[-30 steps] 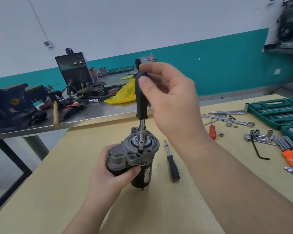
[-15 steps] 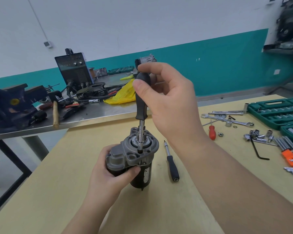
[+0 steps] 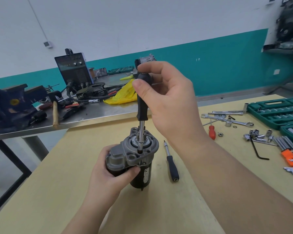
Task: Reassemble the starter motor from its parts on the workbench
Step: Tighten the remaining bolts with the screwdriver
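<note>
While my left hand wraps around the black cylindrical body of the grey-capped starter motor, standing it upright on the pale wooden workbench, my right hand pinches the top of a black-handled nut driver between thumb and fingers, its steel shaft set vertically on the motor's cast end housing. Just right lies a second black-handled driver; beyond, a red-handled screwdriver.

The starter motor stands upright on the near middle of the wooden workbench, black cylindrical body down, grey cast-metal nose housing up. A black-handled driver stands vertically, its tip set in the housing's top face.
</note>
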Demonstrator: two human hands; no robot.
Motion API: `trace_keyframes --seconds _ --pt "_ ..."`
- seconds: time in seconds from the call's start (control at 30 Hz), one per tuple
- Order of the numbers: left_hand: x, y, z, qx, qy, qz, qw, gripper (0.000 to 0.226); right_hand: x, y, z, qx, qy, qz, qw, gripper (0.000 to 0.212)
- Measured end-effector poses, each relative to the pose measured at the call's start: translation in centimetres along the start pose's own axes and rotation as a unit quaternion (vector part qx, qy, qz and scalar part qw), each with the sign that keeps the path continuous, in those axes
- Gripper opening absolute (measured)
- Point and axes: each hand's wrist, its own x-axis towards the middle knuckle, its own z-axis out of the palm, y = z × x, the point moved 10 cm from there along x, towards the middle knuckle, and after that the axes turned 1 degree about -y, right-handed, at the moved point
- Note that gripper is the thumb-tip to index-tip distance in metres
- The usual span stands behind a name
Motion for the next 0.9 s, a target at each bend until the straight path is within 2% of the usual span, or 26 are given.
trace_keyframes --seconds 0.2,0.33,0.53,0.63,0.77,0.9 --pt "0.1 0.1 0.1 -0.003 -0.005 0.004 1.000 0.064 0.1 0.0 -0.5 -0.011 0.023 0.003 1.000 0.023" --pt "0.1 0.4 0.2 0.000 -0.003 0.011 1.000 0.065 0.1 0.3 -0.7 -0.035 0.032 0.020 0.999 0.034" --pt "-0.6 0.7 0.2 0.025 0.045 0.023 0.998 0.066 -0.1 -0.7 -2.0 -0.160 0.085 -0.002 0.983 0.028" --pt "-0.9 0.6 0.2 0.034 0.058 0.025 0.997 0.069 -0.2 -1.1 -2.1 -0.182 0.093 -0.018 0.979 0.029" --pt "-0.8 0.5 -0.1 0.022 0.064 0.025 0.997 0.069 0.0 -0.9 -0.4 -0.125 0.013 -0.034 0.991 0.026" --pt "-0.3 0.3 -0.4 0.002 0.051 0.019 0.999 0.069 0.3 1.0 1.3 0.062 -0.109 0.043 0.991 0.017"
